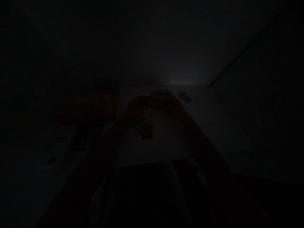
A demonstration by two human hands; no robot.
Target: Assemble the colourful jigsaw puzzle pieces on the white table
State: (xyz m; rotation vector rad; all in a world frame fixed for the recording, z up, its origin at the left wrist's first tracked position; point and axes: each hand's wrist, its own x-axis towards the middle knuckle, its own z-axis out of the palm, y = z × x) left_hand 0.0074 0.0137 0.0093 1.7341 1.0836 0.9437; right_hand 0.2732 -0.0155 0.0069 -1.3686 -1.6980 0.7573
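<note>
The view is very dark, so fine detail is lost. My left hand (137, 106) and my right hand (174, 107) reach in from both sides to an orange and multicoloured jigsaw puzzle section (161, 93) on the pale tabletop. The fingers of both hands are bent closed at its near edge, and my right hand covers part of it. Single pieces under the fingertips cannot be made out. Nearer to me lies a greenish and dark puzzle section (145, 129), apart from both hands. A small bluish puzzle section (185, 97) lies beyond my right hand.
An orange-red box or packet (105, 106) is left of my left hand. In front of it lies a dark printed sheet or booklet (89, 136). A pale wall (152, 57) rises behind the table (209, 126), with another surface along the right. My legs are below the near edge.
</note>
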